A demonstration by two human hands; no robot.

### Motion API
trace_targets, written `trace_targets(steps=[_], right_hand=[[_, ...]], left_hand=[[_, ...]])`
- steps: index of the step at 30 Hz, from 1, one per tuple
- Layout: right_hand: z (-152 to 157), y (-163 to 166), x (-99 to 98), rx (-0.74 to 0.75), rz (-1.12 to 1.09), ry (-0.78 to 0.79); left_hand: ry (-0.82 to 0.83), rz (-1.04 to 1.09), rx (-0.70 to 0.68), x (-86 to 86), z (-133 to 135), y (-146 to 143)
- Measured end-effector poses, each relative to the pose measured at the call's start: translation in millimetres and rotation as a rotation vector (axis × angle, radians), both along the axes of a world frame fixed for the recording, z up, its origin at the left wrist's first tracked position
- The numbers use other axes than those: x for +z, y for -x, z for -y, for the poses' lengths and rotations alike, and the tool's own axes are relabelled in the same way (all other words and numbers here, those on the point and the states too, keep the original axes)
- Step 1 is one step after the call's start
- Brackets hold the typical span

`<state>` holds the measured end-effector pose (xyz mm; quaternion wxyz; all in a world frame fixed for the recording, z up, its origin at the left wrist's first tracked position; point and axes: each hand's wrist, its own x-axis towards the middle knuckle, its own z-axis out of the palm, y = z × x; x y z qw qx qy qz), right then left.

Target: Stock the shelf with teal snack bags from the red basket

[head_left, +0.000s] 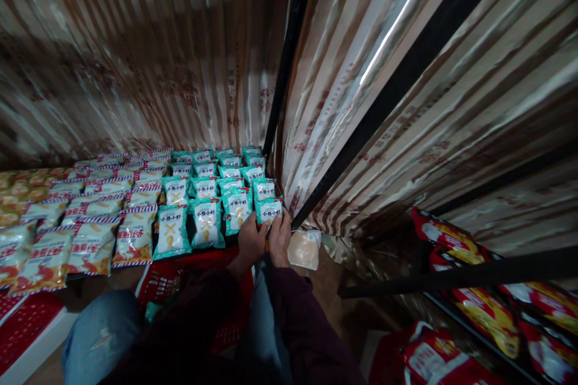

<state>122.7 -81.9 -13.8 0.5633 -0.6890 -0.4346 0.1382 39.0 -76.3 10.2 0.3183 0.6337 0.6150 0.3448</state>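
Observation:
Both hands are around the lower part of a teal-and-white snack bag [270, 209] at the front right corner of the shelf. My left hand [251, 240] grips its left side, and my right hand [280, 237] its right side; the bag's bottom is hidden behind them. To the left, another teal snack bag [237, 209] stands upright at the front of its row. More teal bags are lined up behind in several rows. Below my left forearm is a red basket [156, 283], with something teal partly showing inside.
White-and-orange snack bags [133, 237] fill the shelf further left. A black post [311, 204] and pleated curtain [352, 132] stand close on the right. A clear packet [304, 249] lies beside my right hand. Red-and-yellow bags [483, 313] sit on a lower right rack.

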Motion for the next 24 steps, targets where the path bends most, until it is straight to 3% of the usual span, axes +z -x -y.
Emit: trace_targets(steps=[5,13,24], right_hand=[[-10.4,-2.5,-3.2,-0.008,0.034,-0.065],[-22.0,-6.3,-14.1,-0.041,0.097,-0.039],[-27.6,-9.8,-15.4,-0.068,0.126,0.023]], left_hand=[[-0.049,-0.048,-0.028,-0.8,-10.2,-7.8],[-0.173,-0.026,0.024,-10.4,-14.4,-13.5],[-0.315,-0.029,-0.141,-28.2,-13.8,-11.6]])
